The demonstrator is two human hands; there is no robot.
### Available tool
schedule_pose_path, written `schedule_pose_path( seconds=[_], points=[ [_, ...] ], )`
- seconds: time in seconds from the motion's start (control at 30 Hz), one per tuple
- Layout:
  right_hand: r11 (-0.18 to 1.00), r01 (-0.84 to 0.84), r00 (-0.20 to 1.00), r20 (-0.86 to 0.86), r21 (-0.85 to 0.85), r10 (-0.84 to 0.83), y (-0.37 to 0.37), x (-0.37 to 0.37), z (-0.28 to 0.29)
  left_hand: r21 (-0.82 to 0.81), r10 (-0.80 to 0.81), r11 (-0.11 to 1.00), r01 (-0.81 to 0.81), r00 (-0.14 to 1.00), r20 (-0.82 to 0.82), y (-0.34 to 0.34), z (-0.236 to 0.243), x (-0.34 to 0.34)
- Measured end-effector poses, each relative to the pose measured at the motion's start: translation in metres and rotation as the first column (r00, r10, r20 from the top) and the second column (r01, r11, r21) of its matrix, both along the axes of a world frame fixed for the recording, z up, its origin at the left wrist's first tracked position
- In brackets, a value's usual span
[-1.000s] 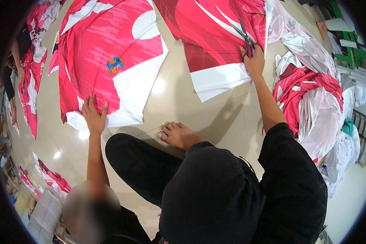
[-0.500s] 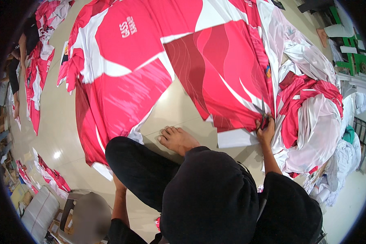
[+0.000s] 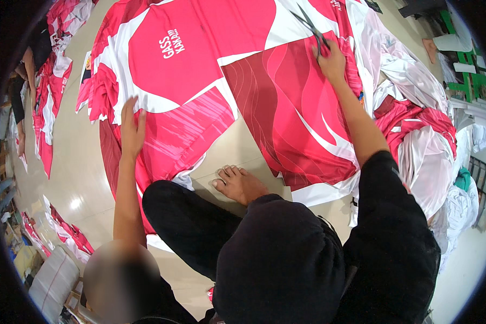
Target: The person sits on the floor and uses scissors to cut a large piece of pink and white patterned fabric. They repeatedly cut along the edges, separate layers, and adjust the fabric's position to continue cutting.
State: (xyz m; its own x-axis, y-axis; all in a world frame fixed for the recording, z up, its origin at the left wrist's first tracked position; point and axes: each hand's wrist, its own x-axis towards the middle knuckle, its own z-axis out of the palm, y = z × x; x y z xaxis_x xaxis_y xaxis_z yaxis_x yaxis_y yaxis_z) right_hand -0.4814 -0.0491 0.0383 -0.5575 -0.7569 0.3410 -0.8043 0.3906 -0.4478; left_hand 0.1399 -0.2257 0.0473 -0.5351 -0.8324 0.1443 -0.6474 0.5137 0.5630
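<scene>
Large printed pink, dark red and white fabric pieces (image 3: 178, 54) lie overlapping on the pale tiled floor (image 3: 80, 178) in front of my bare foot (image 3: 238, 184). My left hand (image 3: 132, 127) is over the left piece at a white band, fingers stretched out and holding nothing. My right hand (image 3: 329, 62) is closed round the handles of black scissors (image 3: 309, 25) near the top right, with the open blades pointing away from me over a white area beside the dark-red wavy panel (image 3: 289, 119).
A heap of white and pink fabric (image 3: 416, 167) lines the right side, near green racks (image 3: 461, 78) and someone's bare foot (image 3: 431, 49). At the far left another person's arm (image 3: 29, 75) is by more fabric strips (image 3: 48, 113). Wrapped bundles and boxes (image 3: 51, 283) sit lower left.
The fabric has shifted toward me over the last second. Since half a second ago, my left hand has risen from beside my knee, and my right hand has moved up with the scissors.
</scene>
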Motion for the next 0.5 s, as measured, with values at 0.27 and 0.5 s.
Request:
schedule_pose_path(
  seconds=[0.27, 0.5],
  points=[
    [0.994, 0.069, 0.986, -0.156, 0.091, -0.054, -0.067, -0.061, -0.007, -0.090, 0.200, 0.979, -0.183, 0.949, 0.244, -0.066, -0.055, 0.004],
    [0.983, 0.151, 0.976, -0.176, 0.101, -0.131, -0.047, -0.090, -0.017, -0.155, 0.192, 0.976, -0.155, 0.947, 0.257, -0.093, -0.076, 0.026]
  ],
)
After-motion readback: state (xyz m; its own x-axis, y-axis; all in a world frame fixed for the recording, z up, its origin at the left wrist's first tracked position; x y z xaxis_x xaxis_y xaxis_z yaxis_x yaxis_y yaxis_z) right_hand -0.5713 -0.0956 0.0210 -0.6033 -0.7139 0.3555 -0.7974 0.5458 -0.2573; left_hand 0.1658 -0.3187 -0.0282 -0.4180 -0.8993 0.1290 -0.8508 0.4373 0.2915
